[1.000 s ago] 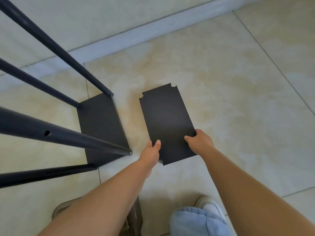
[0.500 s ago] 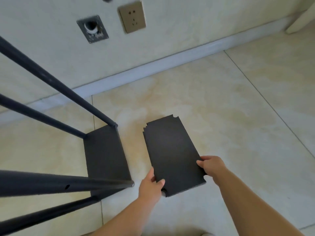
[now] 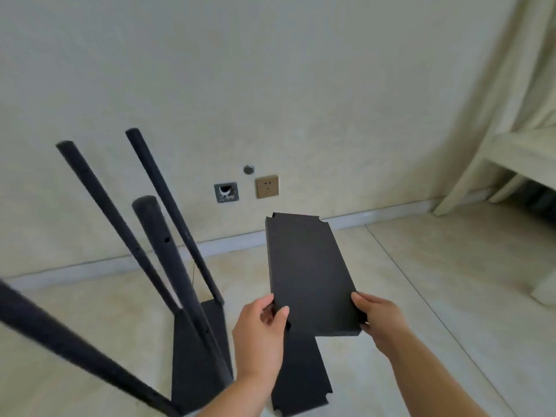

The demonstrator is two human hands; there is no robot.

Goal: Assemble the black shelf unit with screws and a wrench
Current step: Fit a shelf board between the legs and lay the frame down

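A flat black shelf panel (image 3: 307, 272) with notched corners is held in the air in front of me, tilted away. My left hand (image 3: 261, 335) grips its near left corner and my right hand (image 3: 376, 317) grips its near right corner. A second black panel (image 3: 301, 377) lies on the floor below it. To the left stands the partly built shelf frame: a black base panel (image 3: 195, 356) on the floor with several black poles (image 3: 168, 254) rising from its corners. No screws or wrench are in view.
Beige tiled floor (image 3: 421, 296) meets a wall with a baseboard. The wall carries a socket plate (image 3: 267, 186) and an open wall box (image 3: 225, 192). A pale bench or table (image 3: 496, 164) and a curtain stand at the right.
Both hands have lifted the top black panel off the floor, uncovering a second panel beneath. My head has tilted up, bringing the wall and the pole tops into view.
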